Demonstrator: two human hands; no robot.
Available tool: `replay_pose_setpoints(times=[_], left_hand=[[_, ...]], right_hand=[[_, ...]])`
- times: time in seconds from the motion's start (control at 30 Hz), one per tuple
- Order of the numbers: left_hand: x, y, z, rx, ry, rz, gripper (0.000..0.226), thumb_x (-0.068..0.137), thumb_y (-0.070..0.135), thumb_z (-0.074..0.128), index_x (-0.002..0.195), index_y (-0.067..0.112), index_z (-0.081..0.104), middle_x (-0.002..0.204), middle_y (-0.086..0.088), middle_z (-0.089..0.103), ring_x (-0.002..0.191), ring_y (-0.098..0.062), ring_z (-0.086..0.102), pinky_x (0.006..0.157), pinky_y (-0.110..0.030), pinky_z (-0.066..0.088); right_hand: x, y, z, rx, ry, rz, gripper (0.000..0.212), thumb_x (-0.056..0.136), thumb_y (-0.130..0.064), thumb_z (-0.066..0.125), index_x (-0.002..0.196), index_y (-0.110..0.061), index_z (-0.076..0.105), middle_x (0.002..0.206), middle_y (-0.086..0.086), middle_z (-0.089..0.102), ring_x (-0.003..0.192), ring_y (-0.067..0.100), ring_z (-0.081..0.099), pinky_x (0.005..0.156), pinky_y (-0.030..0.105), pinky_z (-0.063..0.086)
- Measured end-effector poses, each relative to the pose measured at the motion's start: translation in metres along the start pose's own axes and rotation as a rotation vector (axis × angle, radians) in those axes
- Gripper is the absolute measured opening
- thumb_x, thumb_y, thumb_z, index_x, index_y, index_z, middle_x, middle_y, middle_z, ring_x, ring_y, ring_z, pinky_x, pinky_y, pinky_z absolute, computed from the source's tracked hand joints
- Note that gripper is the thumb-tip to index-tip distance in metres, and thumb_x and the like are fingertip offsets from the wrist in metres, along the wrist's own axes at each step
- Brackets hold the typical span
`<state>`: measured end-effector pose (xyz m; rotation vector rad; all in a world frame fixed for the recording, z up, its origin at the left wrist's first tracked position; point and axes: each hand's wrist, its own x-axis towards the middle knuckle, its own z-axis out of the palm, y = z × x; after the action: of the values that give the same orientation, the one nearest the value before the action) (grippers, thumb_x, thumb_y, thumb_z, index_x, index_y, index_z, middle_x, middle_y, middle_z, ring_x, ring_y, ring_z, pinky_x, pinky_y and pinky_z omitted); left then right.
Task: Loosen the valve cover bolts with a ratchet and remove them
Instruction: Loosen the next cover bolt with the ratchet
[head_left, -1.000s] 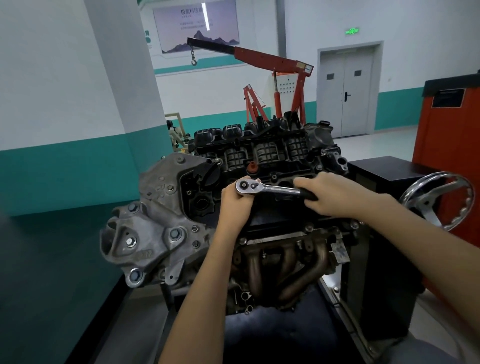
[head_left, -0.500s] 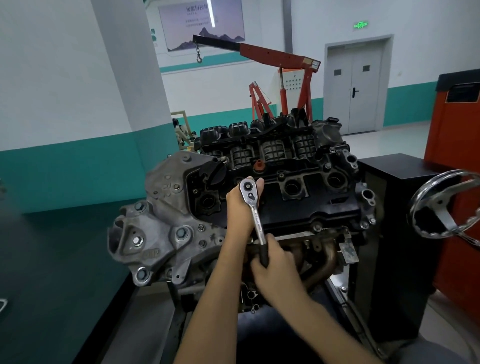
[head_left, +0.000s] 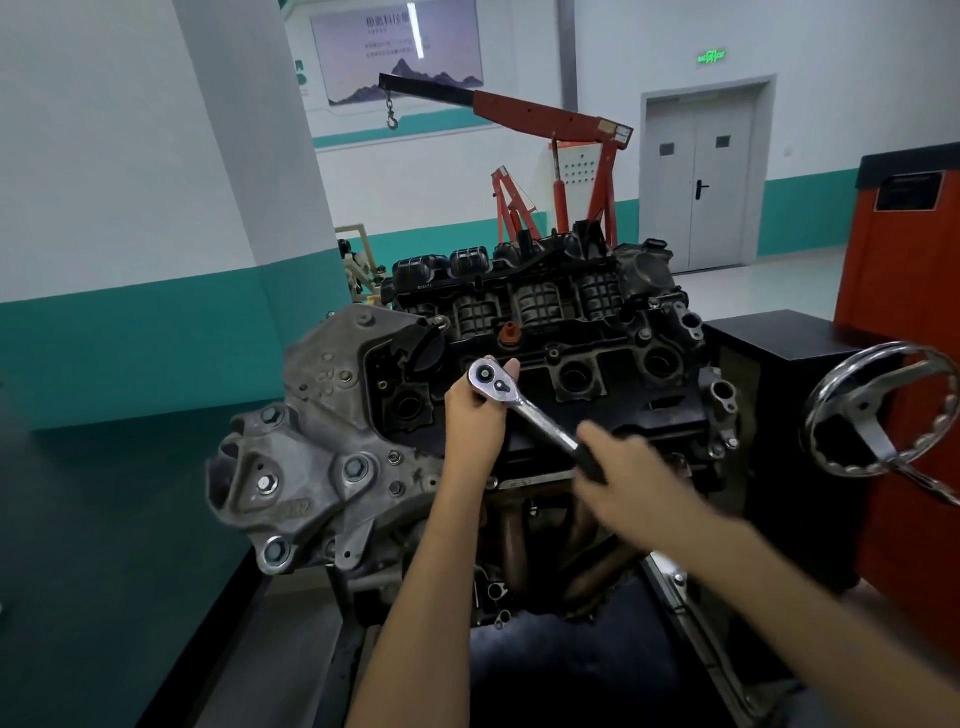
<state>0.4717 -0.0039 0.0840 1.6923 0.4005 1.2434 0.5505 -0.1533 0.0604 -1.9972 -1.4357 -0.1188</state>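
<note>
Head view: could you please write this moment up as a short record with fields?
Tool: ratchet, head over the valve cover, handle angled down to the right
Left hand: holds the ratchet head
Right hand: grips the handle, motion-blurred
Nearby: handwheel at right, red engine hoist behind

White-and-teal walls (head_left: 130, 218), grey double door (head_left: 698, 182)

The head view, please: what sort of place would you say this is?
Probably an automotive workshop: a bare engine being worked on with a ratchet, and a red engine hoist behind it.
</note>
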Motion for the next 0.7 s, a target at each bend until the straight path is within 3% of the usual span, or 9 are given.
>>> replay_pose_setpoints(times=[0.07,0.13,0.2,0.3,0.4,0.53,0.6,0.7], left_hand=[[0.001,0.002,0.002,-0.006,0.019,-0.007,0.046,0.096,0.015,0.062,0.063,0.017,0.029,0.057,0.006,0.028,0.058,-0.01,0.026,0.057,-0.019,0.03],[0.002,0.002,0.001,0.032,0.029,-0.022,0.043,0.095,0.019,0.062,0.066,0.008,0.033,0.064,-0.008,0.028,0.062,-0.015,0.026,0.056,-0.022,0.029],[0.005,0.002,-0.001,0.094,0.035,-0.034,0.041,0.095,0.023,0.063,0.069,0.006,0.037,0.067,-0.01,0.032,0.062,-0.016,0.028,0.055,-0.024,0.029],[0.007,0.001,-0.005,0.069,-0.004,-0.071,0.044,0.093,0.026,0.063,0.062,0.018,0.033,0.062,-0.003,0.031,0.063,-0.017,0.028,0.06,-0.031,0.027],[0.008,0.003,-0.005,0.091,-0.095,-0.01,0.049,0.093,0.023,0.062,0.054,0.027,0.034,0.055,0.012,0.033,0.06,-0.01,0.031,0.06,-0.026,0.029],[0.008,0.003,-0.003,0.088,-0.052,0.01,0.044,0.093,0.01,0.057,0.057,0.035,0.062,0.066,0.013,0.054,0.073,-0.006,0.049,0.073,-0.026,0.039],[0.005,0.0,-0.005,0.034,-0.012,-0.007,0.039,0.094,0.01,0.058,0.062,0.031,0.063,0.063,0.006,0.055,0.069,0.0,0.051,0.073,-0.024,0.041],[0.0,-0.001,-0.002,-0.011,0.031,-0.011,0.043,0.095,0.015,0.061,0.058,0.024,0.042,0.051,0.011,0.042,0.057,0.001,0.041,0.064,-0.021,0.039]], right_hand=[[-0.017,-0.027,0.039,0.252,0.038,0.114,0.019,0.089,-0.017,0.058,0.095,-0.024,0.041,0.071,0.003,0.053,0.061,0.02,0.054,0.053,0.023,0.04],[-0.02,-0.054,0.073,0.408,0.091,0.169,0.019,0.09,-0.013,0.055,0.105,-0.016,0.045,0.074,0.005,0.056,0.065,0.021,0.059,0.057,0.026,0.047],[-0.02,-0.068,0.085,0.501,0.099,0.187,0.024,0.09,-0.011,0.053,0.113,-0.01,0.046,0.076,0.006,0.058,0.067,0.021,0.061,0.058,0.027,0.05],[-0.016,-0.044,0.057,0.36,0.007,0.129,0.021,0.089,-0.01,0.055,0.108,-0.014,0.047,0.077,0.007,0.055,0.068,0.027,0.058,0.058,0.026,0.044],[0.004,0.002,-0.009,0.023,-0.106,-0.032,0.029,0.09,-0.013,0.057,0.118,-0.014,0.051,0.078,0.006,0.053,0.065,0.024,0.054,0.06,0.026,0.042],[0.052,0.017,-0.078,-0.412,-0.169,-0.206,0.021,0.091,-0.019,0.058,0.111,-0.02,0.05,0.066,-0.009,0.045,0.057,0.012,0.048,0.055,0.026,0.039],[0.053,0.012,-0.072,-0.424,-0.12,-0.2,0.021,0.091,-0.021,0.058,0.11,-0.021,0.048,0.068,-0.006,0.046,0.062,0.019,0.051,0.057,0.031,0.041],[0.017,0.005,-0.027,-0.198,-0.003,-0.076,0.016,0.089,-0.021,0.059,0.099,-0.021,0.046,0.073,0.005,0.052,0.068,0.03,0.06,0.06,0.034,0.047]])
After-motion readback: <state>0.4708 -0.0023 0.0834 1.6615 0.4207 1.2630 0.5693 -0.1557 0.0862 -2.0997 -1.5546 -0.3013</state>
